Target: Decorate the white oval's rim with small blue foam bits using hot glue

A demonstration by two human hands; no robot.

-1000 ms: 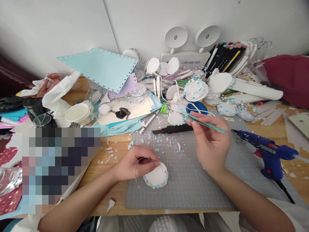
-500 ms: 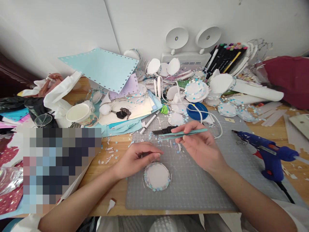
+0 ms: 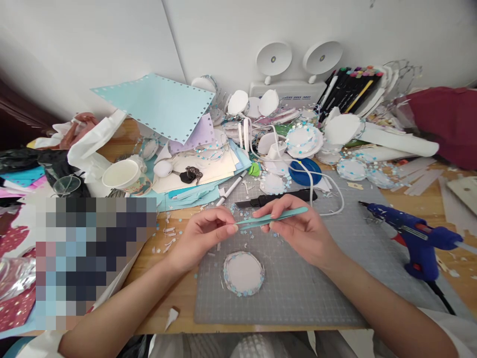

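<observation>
Teal tweezers (image 3: pixel 288 214) lie in the closed fingers of my right hand (image 3: pixel 298 226), their tips pointing left. My left hand (image 3: pixel 206 231) pinches its thumb and forefinger together right at those tips; whatever is between them is too small to make out. Below both hands a round white disc (image 3: pixel 244 273), ringed with small pale blue and white stars, lies flat on the grey cutting mat (image 3: pixel 298 298). Just beyond my right hand rests a black utility knife (image 3: pixel 257 201) with its blade out. Tiny star cutouts (image 3: pixel 246 214) are scattered near it.
A blue hot glue gun (image 3: pixel 417 238) lies on the right. Behind are a white marker (image 3: pixel 231 189), a white cable (image 3: pixel 337 186), a blue round lid (image 3: pixel 303 171) and several star-trimmed discs (image 3: pixel 303 139). A paper cup (image 3: pixel 124 176) stands left, and black markers (image 3: pixel 348 92) stand at the back right.
My right hand has brought the tweezers down and left, away from the knife. My left hand has shifted slightly up and left, and its fingers now meet the tweezers' tips.
</observation>
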